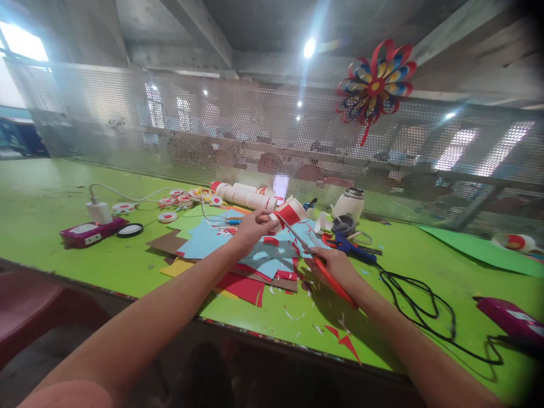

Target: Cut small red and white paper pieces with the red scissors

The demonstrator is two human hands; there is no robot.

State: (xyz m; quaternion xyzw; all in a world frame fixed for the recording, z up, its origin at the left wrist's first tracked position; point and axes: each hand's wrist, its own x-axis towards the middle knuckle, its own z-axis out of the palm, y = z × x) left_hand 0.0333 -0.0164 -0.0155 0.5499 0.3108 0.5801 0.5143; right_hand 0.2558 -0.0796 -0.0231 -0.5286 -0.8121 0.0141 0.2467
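My left hand [254,228] grips a white paper cup with a red patch [292,214], tilted on its side above the piled paper. In my right hand [338,267] is a pair of scissors with orange-red handles [330,279]. Their blades reach up to the cup's near edge; whether they cut into it I cannot tell. Below both hands lie light blue paper sheets [204,241], with red sheets [242,285] and brown ones underneath. Small red and white scraps [348,345] are scattered by the table's front edge.
Behind are long stacks of paper cups [246,195] and a lit phone [281,187]. A blue glue gun [355,248] trails a black cable at right. Purple power strips [91,231] lie at both sides. A paper flower [376,86] hangs on the mesh screen [238,113].
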